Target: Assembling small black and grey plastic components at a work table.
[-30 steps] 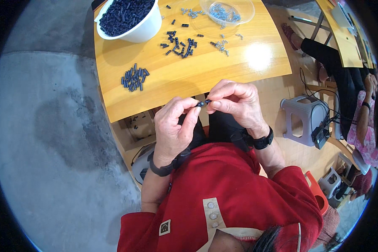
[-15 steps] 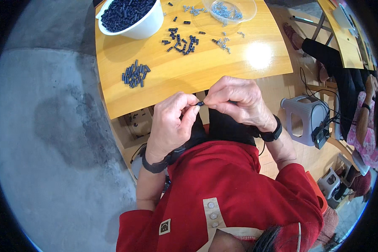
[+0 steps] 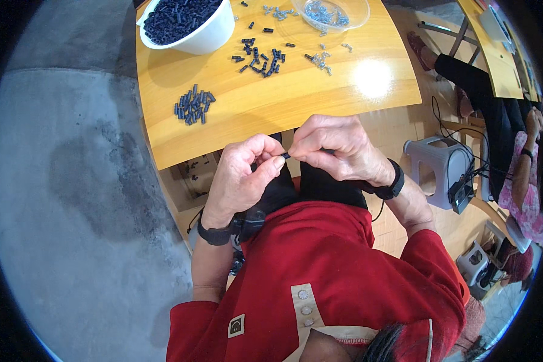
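Just off the table's near edge, my left hand (image 3: 242,175) pinches a small black cylindrical plastic part (image 3: 285,155) between thumb and fingertips. My right hand (image 3: 339,148) meets it at the part's other end, its thumb and forefinger closed together. Whether the right fingertips grip the part itself or a tiny piece on it is hidden. On the table, a tidy pile of black parts (image 3: 194,105) lies nearest my left hand. Farther off, more black parts (image 3: 262,59) are scattered. Small shiny metal screws (image 3: 321,62) lie loose to their right.
A white tub (image 3: 208,35) full of black parts stands at the table's far left. Beside it is a clear plastic bowl (image 3: 359,17) of small metal pieces. A grey plastic stool (image 3: 431,166) with cables is on the right, near another seated person (image 3: 525,169).
Both hands stay together at the black part. My right fingers have shifted slightly left over its end, covering more of it.
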Tool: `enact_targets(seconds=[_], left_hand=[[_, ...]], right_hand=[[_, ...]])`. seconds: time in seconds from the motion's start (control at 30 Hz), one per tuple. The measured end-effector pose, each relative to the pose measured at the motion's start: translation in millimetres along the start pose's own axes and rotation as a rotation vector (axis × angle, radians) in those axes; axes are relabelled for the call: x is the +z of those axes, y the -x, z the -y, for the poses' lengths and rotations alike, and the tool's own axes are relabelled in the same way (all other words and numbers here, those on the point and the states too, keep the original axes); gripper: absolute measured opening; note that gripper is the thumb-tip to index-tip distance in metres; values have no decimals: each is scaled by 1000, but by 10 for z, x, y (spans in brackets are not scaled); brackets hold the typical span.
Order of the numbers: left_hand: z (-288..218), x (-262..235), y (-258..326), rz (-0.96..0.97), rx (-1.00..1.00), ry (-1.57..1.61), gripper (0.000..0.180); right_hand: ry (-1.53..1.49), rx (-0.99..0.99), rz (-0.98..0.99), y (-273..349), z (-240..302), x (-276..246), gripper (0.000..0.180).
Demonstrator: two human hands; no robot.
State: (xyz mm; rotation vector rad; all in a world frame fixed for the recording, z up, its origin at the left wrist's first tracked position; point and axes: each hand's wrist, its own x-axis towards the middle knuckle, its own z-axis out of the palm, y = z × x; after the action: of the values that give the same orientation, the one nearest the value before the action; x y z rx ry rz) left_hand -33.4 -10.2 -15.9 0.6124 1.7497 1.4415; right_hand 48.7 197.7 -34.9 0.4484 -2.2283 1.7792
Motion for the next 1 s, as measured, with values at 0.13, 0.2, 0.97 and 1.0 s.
enact_targets(seconds=[0.13, 0.2, 0.97, 1.0], left_hand=[[-16, 8, -4, -15, -23, 14, 17], [-3, 13, -5, -22, -65, 104, 15], [11, 154, 32, -222, 114, -166, 7], [-34, 166, 32, -226, 146, -238, 6]], right_hand=[[-15, 4, -19, -10, -4, 22, 10], [-8, -10, -37, 8, -40, 59, 11], [-292, 224, -121, 102, -87, 138, 10], [-290, 224, -120, 101, -73, 149, 10]])
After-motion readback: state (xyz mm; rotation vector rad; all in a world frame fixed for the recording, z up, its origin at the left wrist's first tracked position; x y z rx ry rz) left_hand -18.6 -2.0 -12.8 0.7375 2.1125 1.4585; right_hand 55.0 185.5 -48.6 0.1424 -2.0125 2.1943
